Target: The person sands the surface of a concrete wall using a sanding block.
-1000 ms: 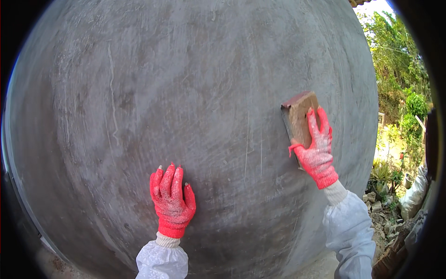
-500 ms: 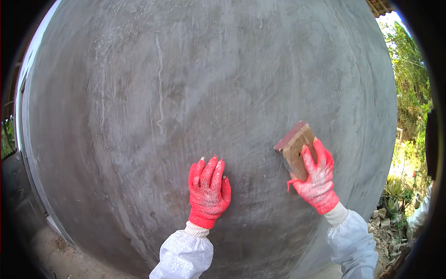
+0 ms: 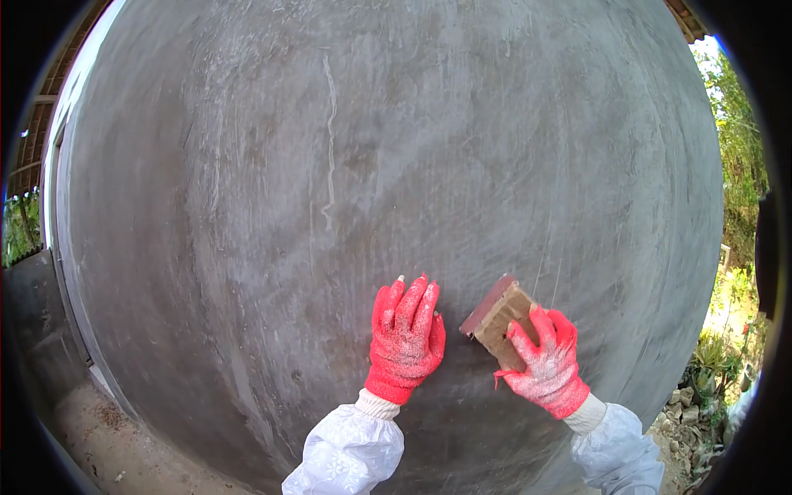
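A grey plastered wall (image 3: 272,165) fills most of the view, with streaks and a pale wavy line running down its upper part. My left hand (image 3: 404,338), in a red dusty glove, lies against the wall with its fingers stretched upward and holds nothing. To its right, my right hand (image 3: 544,359) in a matching glove grips a sanding block (image 3: 505,326) by its near side. The block is brown and wood-like, with a reddish abrasive sheet along its upper left edge. It is tilted and pressed to the wall; its working face is hidden.
Sandy ground (image 3: 124,445) shows at the lower left, beside a dark low panel (image 3: 37,322). Broken stones (image 3: 681,412) lie at the wall's right foot, with green plants (image 3: 718,355) beyond. A tiled roof edge (image 3: 689,21) juts in at the upper right.
My right hand has slid the sanding block down and to the left across the wall, closer to my left hand. The left hand stays put on the wall while the view has shifted slightly.
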Demonstrator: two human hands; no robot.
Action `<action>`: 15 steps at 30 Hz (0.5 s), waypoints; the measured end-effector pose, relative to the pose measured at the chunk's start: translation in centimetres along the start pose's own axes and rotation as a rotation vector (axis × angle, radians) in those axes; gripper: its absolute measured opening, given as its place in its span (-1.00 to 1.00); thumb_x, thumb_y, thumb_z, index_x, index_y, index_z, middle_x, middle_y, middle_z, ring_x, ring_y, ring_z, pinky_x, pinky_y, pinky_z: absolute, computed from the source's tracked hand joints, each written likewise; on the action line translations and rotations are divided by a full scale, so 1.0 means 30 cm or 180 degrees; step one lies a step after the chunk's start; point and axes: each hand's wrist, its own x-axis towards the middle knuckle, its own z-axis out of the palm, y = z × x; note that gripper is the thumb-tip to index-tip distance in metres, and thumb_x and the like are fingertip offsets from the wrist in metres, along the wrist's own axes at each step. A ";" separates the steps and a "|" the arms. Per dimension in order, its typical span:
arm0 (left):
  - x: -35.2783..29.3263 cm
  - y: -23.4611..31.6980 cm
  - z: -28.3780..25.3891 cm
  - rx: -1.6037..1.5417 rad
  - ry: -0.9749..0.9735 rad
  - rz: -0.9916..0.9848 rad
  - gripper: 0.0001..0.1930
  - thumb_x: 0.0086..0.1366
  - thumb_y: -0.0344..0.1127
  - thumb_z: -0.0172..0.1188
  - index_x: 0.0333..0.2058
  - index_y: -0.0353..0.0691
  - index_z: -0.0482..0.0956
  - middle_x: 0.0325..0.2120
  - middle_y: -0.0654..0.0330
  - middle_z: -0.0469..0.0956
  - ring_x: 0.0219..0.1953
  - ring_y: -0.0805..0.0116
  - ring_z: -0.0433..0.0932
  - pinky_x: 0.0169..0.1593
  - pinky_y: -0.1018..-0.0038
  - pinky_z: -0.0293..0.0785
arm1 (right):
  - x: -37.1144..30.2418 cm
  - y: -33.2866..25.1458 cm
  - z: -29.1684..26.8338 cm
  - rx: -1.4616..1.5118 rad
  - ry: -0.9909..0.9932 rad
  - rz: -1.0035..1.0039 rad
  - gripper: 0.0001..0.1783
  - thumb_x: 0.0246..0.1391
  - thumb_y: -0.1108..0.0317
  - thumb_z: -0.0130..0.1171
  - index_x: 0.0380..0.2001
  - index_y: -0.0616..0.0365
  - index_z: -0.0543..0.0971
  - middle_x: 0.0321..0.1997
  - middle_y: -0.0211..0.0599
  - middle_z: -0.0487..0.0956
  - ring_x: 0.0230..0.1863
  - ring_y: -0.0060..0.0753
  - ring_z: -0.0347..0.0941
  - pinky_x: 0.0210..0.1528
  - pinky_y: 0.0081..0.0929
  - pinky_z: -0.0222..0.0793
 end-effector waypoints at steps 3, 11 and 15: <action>0.002 -0.002 0.001 -0.0007 -0.0035 -0.0093 -0.44 0.11 -0.43 0.23 0.16 -0.22 0.44 0.20 0.07 0.37 0.31 -0.07 0.23 0.35 0.00 0.18 | 0.376 0.088 -0.052 -0.0376 0.0687 0.0423 0.06 -0.42 0.14 0.56 0.30 -0.09 0.39 0.40 -0.14 0.25 0.16 0.11 0.34 0.16 -0.06 0.36; -0.006 -0.007 -0.004 0.0018 0.0072 -0.0146 -0.40 0.09 -0.46 0.23 0.18 -0.25 0.41 0.21 0.04 0.35 0.31 -0.08 0.23 0.35 0.01 0.19 | 0.294 -0.002 -0.004 -0.0305 0.0556 0.0880 0.18 -0.39 0.25 0.57 0.40 -0.05 0.25 0.45 -0.08 0.18 0.30 0.19 0.22 0.25 0.00 0.28; -0.006 0.002 0.004 -0.0171 0.0262 -0.0069 -0.35 0.06 -0.51 0.24 0.20 -0.27 0.37 0.21 0.00 0.34 0.31 -0.12 0.23 0.35 -0.02 0.19 | 0.031 -0.076 0.026 -0.0016 0.0017 0.0069 0.12 -0.49 0.28 0.55 0.32 -0.08 0.34 0.38 0.01 0.22 0.14 0.26 0.36 0.12 0.06 0.37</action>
